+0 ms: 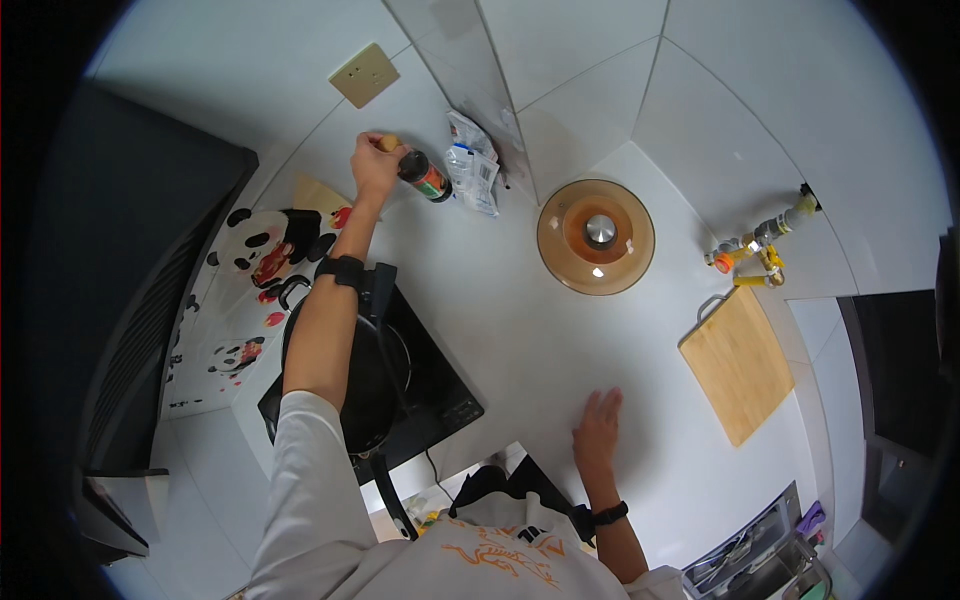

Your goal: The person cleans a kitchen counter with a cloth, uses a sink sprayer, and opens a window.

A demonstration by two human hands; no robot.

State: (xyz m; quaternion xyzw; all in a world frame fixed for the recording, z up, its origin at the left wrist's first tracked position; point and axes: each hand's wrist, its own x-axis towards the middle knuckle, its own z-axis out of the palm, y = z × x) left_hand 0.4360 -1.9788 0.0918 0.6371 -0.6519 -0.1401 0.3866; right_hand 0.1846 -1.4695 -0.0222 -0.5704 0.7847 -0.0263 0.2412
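Observation:
My left hand (374, 166) reaches to the back of the counter, its fingers around a small tan-topped container (389, 142); the hand hides most of it. Right against that hand is a dark bottle (426, 177) with a black cap and a red and green label. White plastic packets (472, 166) stand beside the bottle, against the wall. Below my left forearm, a black frying pan (367, 397) sits on a black induction cooktop (442, 390), partly covered by the arm. My right hand (598, 433) is over the white counter (517, 330), holding nothing, fingers extended.
A brown glass lid (566, 262) with a metal knob lies on the counter. To the right are a brass gas valve (757, 247), a wooden cutting board (739, 364) and a sink (750, 555). The pan's handle (391, 499) sticks out past the counter edge. A range hood (150, 247) looms at left.

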